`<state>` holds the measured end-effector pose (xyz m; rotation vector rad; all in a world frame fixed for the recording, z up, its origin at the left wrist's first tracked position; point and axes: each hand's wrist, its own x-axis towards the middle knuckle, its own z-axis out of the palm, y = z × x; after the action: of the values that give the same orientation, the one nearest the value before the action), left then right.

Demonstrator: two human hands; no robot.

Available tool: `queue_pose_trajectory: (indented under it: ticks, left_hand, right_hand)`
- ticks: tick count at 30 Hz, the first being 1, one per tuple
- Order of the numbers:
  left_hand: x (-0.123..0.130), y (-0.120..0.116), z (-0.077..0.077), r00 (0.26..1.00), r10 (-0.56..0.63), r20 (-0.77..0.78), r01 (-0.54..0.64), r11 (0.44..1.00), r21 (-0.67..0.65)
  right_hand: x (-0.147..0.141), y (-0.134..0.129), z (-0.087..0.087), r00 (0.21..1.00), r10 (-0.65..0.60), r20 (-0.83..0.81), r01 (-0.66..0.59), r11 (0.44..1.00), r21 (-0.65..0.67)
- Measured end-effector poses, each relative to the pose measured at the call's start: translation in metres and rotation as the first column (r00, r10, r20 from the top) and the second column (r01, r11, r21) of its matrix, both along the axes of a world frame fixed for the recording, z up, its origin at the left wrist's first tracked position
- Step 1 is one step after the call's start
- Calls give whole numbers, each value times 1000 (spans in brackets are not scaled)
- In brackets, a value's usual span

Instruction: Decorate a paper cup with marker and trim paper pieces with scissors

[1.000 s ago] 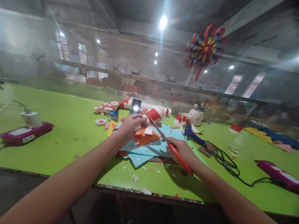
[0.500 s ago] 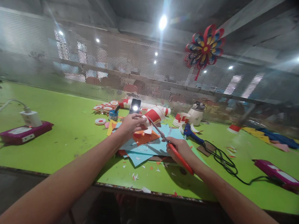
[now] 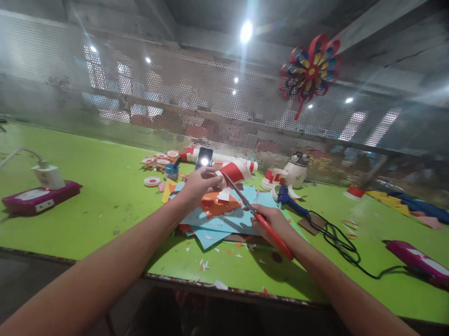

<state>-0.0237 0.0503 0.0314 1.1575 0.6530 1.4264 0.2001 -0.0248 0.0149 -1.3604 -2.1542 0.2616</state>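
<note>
My left hand [image 3: 201, 183] is closed on the near end of a red and white paper cup [image 3: 235, 172], which lies tilted above the papers. In my right hand [image 3: 271, 220] is a pair of scissors [image 3: 271, 236] with red handles. Its long blades point up and left and meet the cup's edge close to my left fingertips. A narrow white strip [image 3: 223, 194] hangs below the cup near the blades. Under both hands lie light blue sheets [image 3: 206, 240] and an orange paper piece [image 3: 230, 204].
On the green table [image 3: 108, 195] stand a phone [image 3: 203, 158] with its light on, a blue jar [image 3: 171, 171] and a white pot [image 3: 296, 169]. At right lie a blue glue gun [image 3: 290, 200], its black cord and a purple power strip [image 3: 424, 262]. Another purple strip [image 3: 32, 200] sits left.
The cup has turned slightly in my left hand, and the white strip below it hangs lower. The scissors stay at the cup's edge. The whole view has shifted a little.
</note>
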Motion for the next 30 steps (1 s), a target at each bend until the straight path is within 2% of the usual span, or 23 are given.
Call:
queue_pose_trajectory:
  ticks: [18, 30]
  left_hand:
    - [0, -1, 2, 995, -36, 93, 40, 998, -44]
    - [5, -2, -4, 999, 19, 45, -20, 1000, 9]
  right_hand:
    - [-4, -2, -3, 999, -32, 7, 32, 998, 56]
    - [-4, 0, -2, 999, -36, -5, 36, 998, 45]
